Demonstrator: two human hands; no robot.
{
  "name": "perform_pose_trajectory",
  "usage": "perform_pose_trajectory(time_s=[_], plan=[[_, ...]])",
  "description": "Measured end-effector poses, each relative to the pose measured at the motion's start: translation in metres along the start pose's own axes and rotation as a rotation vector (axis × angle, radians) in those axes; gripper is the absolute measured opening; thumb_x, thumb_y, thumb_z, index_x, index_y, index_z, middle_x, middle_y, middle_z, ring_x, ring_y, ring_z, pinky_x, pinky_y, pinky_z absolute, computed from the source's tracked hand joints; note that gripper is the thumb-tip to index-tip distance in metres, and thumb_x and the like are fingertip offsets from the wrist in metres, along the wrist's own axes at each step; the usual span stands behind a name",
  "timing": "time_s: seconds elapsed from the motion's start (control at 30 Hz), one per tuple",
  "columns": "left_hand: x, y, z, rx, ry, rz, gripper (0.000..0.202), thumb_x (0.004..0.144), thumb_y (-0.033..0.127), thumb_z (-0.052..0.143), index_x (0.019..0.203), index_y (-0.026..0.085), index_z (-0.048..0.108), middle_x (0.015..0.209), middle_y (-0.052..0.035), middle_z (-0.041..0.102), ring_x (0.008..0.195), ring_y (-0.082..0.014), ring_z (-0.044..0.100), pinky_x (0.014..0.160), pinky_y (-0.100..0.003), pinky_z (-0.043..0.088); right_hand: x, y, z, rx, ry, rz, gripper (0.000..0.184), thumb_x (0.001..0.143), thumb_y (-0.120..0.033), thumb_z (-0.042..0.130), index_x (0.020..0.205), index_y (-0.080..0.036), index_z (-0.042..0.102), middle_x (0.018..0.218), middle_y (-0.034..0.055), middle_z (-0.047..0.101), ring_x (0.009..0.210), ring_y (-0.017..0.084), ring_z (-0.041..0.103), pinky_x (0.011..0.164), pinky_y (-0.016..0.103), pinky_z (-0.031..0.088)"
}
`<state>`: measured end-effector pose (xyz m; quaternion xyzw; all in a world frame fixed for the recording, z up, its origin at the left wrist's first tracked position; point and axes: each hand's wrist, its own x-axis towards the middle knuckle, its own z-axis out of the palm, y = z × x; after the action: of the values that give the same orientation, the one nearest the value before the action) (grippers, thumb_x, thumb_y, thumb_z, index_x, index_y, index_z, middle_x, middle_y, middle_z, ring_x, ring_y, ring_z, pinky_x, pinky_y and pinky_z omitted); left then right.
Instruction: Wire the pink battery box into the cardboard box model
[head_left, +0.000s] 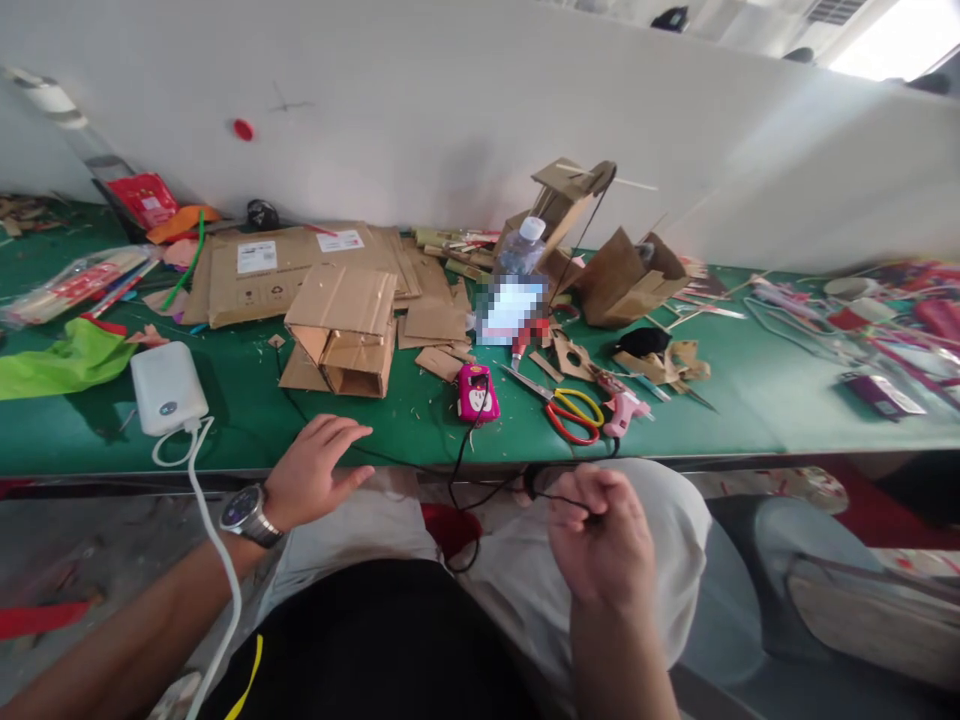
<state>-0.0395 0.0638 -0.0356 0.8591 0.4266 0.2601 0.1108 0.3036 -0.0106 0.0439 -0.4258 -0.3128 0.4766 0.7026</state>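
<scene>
My left hand, with a watch on its wrist, is open, fingers spread, resting at the front edge of the green table. My right hand hovers over my lap, its fingers pinched on a thin black cable. That cable runs up to a small pink device on the table. Just beyond it lie red-and-yellow scissors and a pink glue gun. A folded cardboard box sits beyond my left hand.
A white power bank with a white cord lies at the left. Flat cardboard sheets, a plastic bottle, cardboard scraps and a cardboard model crowd the middle. Green cloth lies far left, craft litter far right. A white wall stands behind.
</scene>
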Motion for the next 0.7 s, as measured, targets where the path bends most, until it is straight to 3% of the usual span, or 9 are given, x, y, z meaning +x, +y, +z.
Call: perform_pose_trajectory(time_s=[0.07, 0.17, 0.23, 0.3, 0.4, 0.47, 0.53, 0.63, 0.7], plan=[[-0.001, -0.003, -0.001, 0.021, -0.008, 0.013, 0.017, 0.104, 0.033, 0.061, 0.106, 0.017, 0.068, 0.103, -0.0092, 0.071, 0.100, -0.0256, 0.060, 0.093, -0.042, 0.052, 0.007, -0.014, -0.011, -0.017, 0.037, -0.053, 0.030, 0.086, -0.057, 0.085, 0.080, -0.030, 0.075, 0.063, -0.0065, 0.026, 0.052, 0.011, 0.030, 0.040, 0.018, 0.031], [0.001, -0.001, -0.006, 0.020, 0.011, 0.024, 0.023, 0.106, 0.027, 0.057, 0.085, 0.019, 0.063, 0.085, -0.0049, 0.066, 0.085, -0.0216, 0.056, 0.082, -0.037, 0.048, 0.016, -0.026, -0.027, -0.007, 0.075, -0.118, 0.029, 0.089, -0.054, 0.083, 0.081, -0.028, 0.073, 0.064, -0.0077, 0.021, 0.051, 0.011, 0.023, 0.039, 0.017, 0.028], [0.004, 0.006, -0.010, 0.012, 0.038, 0.018, 0.027, 0.107, 0.023, 0.055, 0.080, 0.020, 0.059, 0.079, -0.0032, 0.063, 0.080, -0.0203, 0.054, 0.080, -0.036, 0.047, 0.016, -0.026, -0.032, -0.027, 0.088, -0.155, 0.026, 0.089, -0.050, 0.084, 0.082, -0.027, 0.075, 0.062, -0.0073, 0.030, 0.051, 0.010, 0.031, 0.043, 0.019, 0.035], [0.007, 0.017, -0.013, -0.018, 0.050, 0.019, 0.031, 0.108, 0.020, 0.052, 0.076, 0.020, 0.055, 0.074, -0.0015, 0.058, 0.076, -0.0187, 0.052, 0.077, -0.034, 0.045, 0.010, -0.017, -0.026, -0.114, 0.052, -0.175, 0.022, 0.094, -0.047, 0.079, 0.087, -0.026, 0.077, 0.065, -0.0038, 0.049, 0.057, 0.011, 0.049, 0.053, 0.022, 0.046], [0.010, 0.041, -0.012, -0.102, 0.014, 0.075, 0.032, 0.108, 0.021, 0.053, 0.076, 0.021, 0.053, 0.073, -0.0005, 0.056, 0.075, -0.0179, 0.051, 0.075, -0.033, 0.044, -0.011, 0.014, 0.002, -0.360, -0.232, -0.010, 0.019, 0.102, -0.039, 0.069, 0.115, -0.028, 0.078, 0.090, 0.0040, 0.073, 0.080, 0.017, 0.067, 0.070, 0.028, 0.055], [0.013, 0.055, -0.010, -0.144, -0.003, 0.112, 0.029, 0.108, 0.023, 0.053, 0.079, 0.020, 0.055, 0.075, -0.0007, 0.058, 0.075, -0.0179, 0.051, 0.074, -0.033, 0.044, -0.026, 0.044, 0.027, -0.519, -0.488, 0.118, 0.038, 0.098, -0.036, 0.075, 0.134, -0.026, 0.070, 0.118, 0.0095, 0.074, 0.101, 0.022, 0.070, 0.083, 0.033, 0.058], [0.015, 0.064, -0.009, -0.187, -0.004, 0.120, 0.028, 0.109, 0.023, 0.052, 0.080, 0.020, 0.055, 0.076, -0.0009, 0.059, 0.075, -0.0178, 0.051, 0.075, -0.033, 0.044, -0.036, 0.076, 0.051, -0.586, -0.650, 0.162, 0.061, 0.091, -0.036, 0.081, 0.147, -0.023, 0.060, 0.139, 0.0133, 0.068, 0.113, 0.025, 0.068, 0.095, 0.038, 0.057], [0.016, 0.069, -0.012, -0.263, 0.018, 0.082, 0.029, 0.109, 0.023, 0.051, 0.080, 0.021, 0.054, 0.075, -0.0005, 0.059, 0.075, -0.0171, 0.053, 0.075, -0.033, 0.045, -0.042, 0.113, 0.075, -0.462, -0.739, 0.238, 0.046, 0.095, -0.044, 0.073, 0.132, -0.018, 0.065, 0.130, 0.0134, 0.071, 0.114, 0.026, 0.067, 0.096, 0.039, 0.057], [0.015, 0.071, -0.017, -0.319, 0.031, 0.036, 0.030, 0.109, 0.022, 0.049, 0.079, 0.021, 0.053, 0.074, -0.0003, 0.058, 0.073, -0.0167, 0.053, 0.073, -0.033, 0.045, -0.041, 0.124, 0.081, -0.358, -0.807, 0.300, 0.045, 0.096, -0.049, 0.071, 0.127, -0.017, 0.066, 0.124, 0.0111, 0.072, 0.111, 0.025, 0.067, 0.098, 0.039, 0.055]])
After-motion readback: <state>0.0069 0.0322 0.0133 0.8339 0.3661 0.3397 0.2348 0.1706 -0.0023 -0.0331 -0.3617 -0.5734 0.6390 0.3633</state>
